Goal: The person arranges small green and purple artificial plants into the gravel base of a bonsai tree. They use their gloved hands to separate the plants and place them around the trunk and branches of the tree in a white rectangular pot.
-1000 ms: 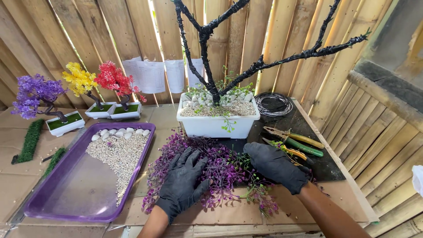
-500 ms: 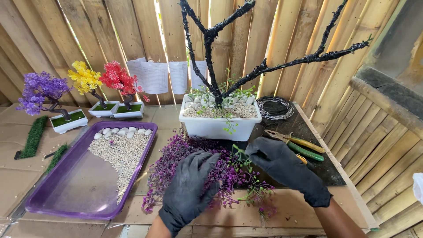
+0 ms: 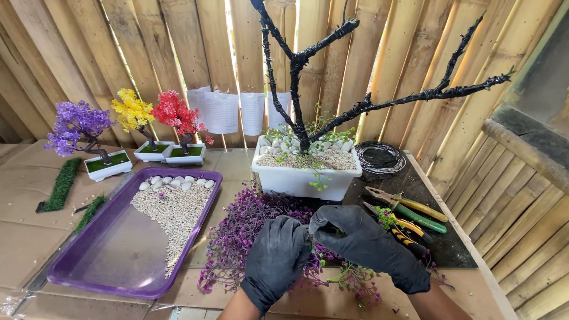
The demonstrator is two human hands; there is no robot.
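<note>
Both my gloved hands sit over the purple foliage pile, just in front of the white planter. Left hand curled on the sprigs, right hand pinching a sprig where the two meet. Right of the planter: pliers, wire coil. Left of it: purple tray with gravel. Bare black branch tree stands in the planter. Farther left: three small trees.

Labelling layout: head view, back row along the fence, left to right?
Purple mini tree → yellow mini tree → red mini tree → white planter with black bare tree → wire coil.
</note>
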